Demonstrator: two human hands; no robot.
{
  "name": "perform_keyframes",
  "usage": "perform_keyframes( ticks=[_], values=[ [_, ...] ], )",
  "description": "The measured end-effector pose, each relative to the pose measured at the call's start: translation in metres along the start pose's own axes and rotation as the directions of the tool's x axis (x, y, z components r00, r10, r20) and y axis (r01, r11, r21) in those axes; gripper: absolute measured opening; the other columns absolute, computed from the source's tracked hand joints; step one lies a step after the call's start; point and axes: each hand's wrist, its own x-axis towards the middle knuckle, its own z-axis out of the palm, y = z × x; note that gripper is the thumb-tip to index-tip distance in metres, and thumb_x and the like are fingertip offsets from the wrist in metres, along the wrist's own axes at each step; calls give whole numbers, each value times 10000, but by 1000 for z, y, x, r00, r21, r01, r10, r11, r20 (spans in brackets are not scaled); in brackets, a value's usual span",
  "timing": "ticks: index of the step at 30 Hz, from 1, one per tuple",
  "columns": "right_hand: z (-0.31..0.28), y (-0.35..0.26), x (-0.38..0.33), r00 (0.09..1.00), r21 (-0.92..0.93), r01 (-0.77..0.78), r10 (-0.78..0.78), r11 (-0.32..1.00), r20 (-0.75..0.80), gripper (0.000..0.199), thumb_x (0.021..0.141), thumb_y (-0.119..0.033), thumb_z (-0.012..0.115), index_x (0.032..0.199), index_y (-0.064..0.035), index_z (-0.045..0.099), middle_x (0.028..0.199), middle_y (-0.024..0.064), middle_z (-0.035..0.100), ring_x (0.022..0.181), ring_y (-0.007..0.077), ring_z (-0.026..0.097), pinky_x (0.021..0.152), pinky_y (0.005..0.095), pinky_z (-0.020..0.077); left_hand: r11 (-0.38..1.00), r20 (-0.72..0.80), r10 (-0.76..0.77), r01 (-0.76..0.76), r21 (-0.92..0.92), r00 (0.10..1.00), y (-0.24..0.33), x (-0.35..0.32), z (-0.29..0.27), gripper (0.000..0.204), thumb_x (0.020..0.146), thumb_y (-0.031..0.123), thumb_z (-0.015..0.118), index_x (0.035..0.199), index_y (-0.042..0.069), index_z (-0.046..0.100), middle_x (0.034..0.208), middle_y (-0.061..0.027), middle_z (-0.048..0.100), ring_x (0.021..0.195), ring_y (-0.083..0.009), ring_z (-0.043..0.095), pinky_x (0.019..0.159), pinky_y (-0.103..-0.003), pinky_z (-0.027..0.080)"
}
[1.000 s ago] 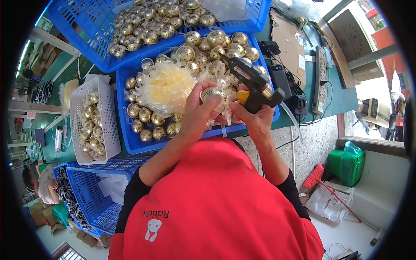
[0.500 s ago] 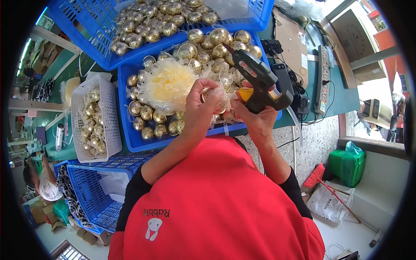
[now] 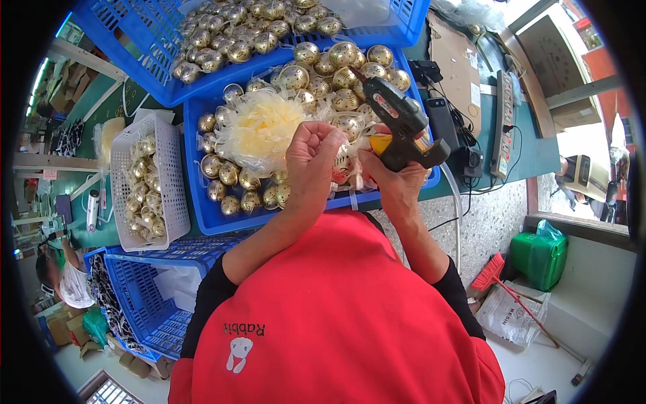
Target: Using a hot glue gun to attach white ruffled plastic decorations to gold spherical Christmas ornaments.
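My right hand [image 3: 398,185] is wrapped round a black hot glue gun [image 3: 396,108] with a yellow trigger; its nozzle tilts up and left over the tray. My left hand [image 3: 308,165] is closed, thumb pressed to the curled fingers; what it pinches, if anything, is hidden. Between the hands sits a gold ball [image 3: 342,167] with thin translucent ribbon about it, partly covered by fingers; I cannot tell which hand bears it. Under both hands is a blue tray [image 3: 235,223] of patterned gold balls [image 3: 227,175]. A heap of pale yellow translucent ribbon pieces [image 3: 269,128] lies there too.
A blue crate [image 3: 134,50] of gold balls rests at the tray's far side. Left stands a white perforated basket [image 3: 176,195] with more balls. Right are a power strip [image 3: 502,128], black adapters [image 3: 441,124] and cables. A blue crate [image 3: 145,296] stands lower left. A person [image 3: 73,283] is far left.
My left hand has turned, its fingers curling in and its thumb rising, now beside the gold ball it held. The glue gun has shifted slightly left and down.
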Motion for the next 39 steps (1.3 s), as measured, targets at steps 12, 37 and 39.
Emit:
perform_keyframes(
  ticks=[12, 37, 39],
  values=[
    [-8, -11, 1, 999, 2, -17, 18, 1000, -42, 309, 762, -16, 623, 1058, -2, 537, 717, 52, 591, 474, 81, 485, 429, 200, 361, 997, -43, -32, 35, 68, 999, 1, 1, 0, 93, 843, 72, 554, 896, 18, 499, 859, -79, 596, 765, -84, 544, 685, -215, 458],
    [-7, 7, -16, 994, 19, -77, 79, 997, -81, 318, 705, 45, 680, 988, -35, 561, 745, 35, 591, 550, 75, 526, 475, 192, 426, 992, -53, -61, 55, -112, 997, -10, 8, 0, 103, 842, 70, 560, 906, 14, 501, 874, -88, 604, 764, -104, 568, 670, -232, 485],
    [-6, 8, -17, 994, 31, -74, 76, 997, -76, 320, 707, 45, 678, 992, -35, 557, 741, 34, 589, 550, 76, 525, 475, 194, 423, 996, -55, -29, 25, -80, 998, -10, 6, 1, 103, 845, 70, 557, 909, 15, 498, 871, -90, 605, 764, -104, 568, 680, -233, 483]
  ],
)
